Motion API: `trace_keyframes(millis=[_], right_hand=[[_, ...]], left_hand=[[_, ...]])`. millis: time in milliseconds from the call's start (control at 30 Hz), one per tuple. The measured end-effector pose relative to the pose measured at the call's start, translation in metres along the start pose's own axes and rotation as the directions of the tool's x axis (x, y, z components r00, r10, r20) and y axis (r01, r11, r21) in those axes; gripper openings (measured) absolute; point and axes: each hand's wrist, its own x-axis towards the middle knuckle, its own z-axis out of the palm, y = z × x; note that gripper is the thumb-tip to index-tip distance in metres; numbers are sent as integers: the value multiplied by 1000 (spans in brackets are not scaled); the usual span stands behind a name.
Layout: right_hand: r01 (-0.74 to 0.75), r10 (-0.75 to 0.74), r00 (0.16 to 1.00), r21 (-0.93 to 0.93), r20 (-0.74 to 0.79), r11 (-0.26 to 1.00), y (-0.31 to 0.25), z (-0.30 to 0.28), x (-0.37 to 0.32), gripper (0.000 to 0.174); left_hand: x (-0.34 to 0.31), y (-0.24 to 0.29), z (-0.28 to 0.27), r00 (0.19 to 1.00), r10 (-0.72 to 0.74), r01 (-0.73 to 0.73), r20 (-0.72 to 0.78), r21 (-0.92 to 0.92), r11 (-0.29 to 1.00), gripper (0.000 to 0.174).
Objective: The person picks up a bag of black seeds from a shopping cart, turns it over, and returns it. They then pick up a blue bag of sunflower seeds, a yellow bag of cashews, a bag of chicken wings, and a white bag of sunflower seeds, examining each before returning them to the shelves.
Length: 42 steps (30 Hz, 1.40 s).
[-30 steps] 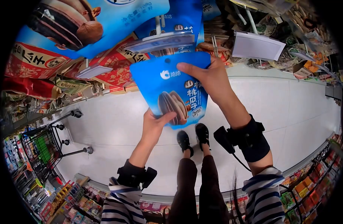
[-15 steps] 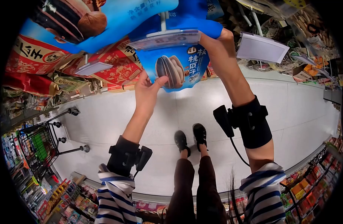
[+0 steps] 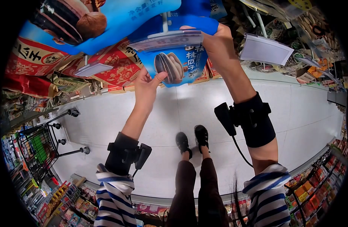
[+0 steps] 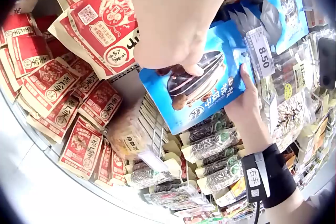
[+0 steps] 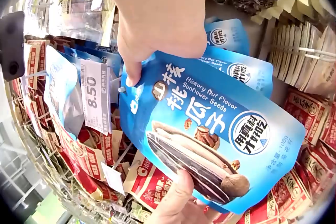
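A blue sunflower seed bag (image 3: 174,68) is held between both hands, partly behind a price tag (image 3: 170,39) reading 8.50. The left hand (image 3: 145,89) grips its lower left edge, thumb on the printed front. At the upper right edge, the right hand (image 3: 221,45) pinches the bag near its top. In the right wrist view the bag (image 5: 210,129) lies tilted against the end of a hook, close beside the tag (image 5: 94,95), with the right thumb by its top. More blue bags (image 5: 247,71) stand behind it.
Red seed bags (image 3: 34,56) hang at the left, below a large blue bag (image 3: 106,26). A blank tag holder (image 3: 266,49) sticks out at the right. A shopping cart (image 3: 41,147) stands at the lower left on the pale floor (image 3: 162,113).
Both hands have moved the bag up and away from the body, from in front of the price tag to partly behind it. Over the last half second it shifted only slightly.
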Motion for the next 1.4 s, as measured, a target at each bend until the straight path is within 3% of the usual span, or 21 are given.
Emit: trace_keyframes(millis=[100,233,333,433,533,633,833,967,1267,1400], right_hand=[[18,-21,1000,107,23,994,4,-1,5,39],[48,-50,999,102,14,994,8,-1,12,43],[80,-78,996,78,-31,994,14,0,11,41],[24,-24,999,-3,-38,1000,9,-4,-4,18],[-50,51,998,22,-34,998,8,-11,-18,19],[46,9,985,311,-174,949,33,-15,-36,28],[-109,222,947,416,-233,903,47,-11,-73,49],[-186,328,916,480,-232,857,59,-6,-91,53],[-218,403,891,581,-209,784,39,-10,-128,48],[-315,575,797,686,-183,655,32,-25,-165,49]], left_hand=[[5,0,1,1000,14,-13,-16,16,1000,27],[14,0,3,1000,2,-2,4,-4,1000,26],[17,-5,3,1000,-23,23,8,-28,999,25],[16,-8,4,1000,-30,30,-2,-38,999,26],[13,-8,2,999,-51,50,-17,-41,998,28],[7,-13,-2,998,-40,39,-47,-15,999,32],[-12,-26,-1,978,-30,18,-207,-61,998,47],[-24,-36,-2,946,-54,20,-320,-107,994,53],[-63,-25,-5,893,-118,51,-435,-161,986,47],[-107,-5,-4,810,-303,157,-502,-312,937,46]])
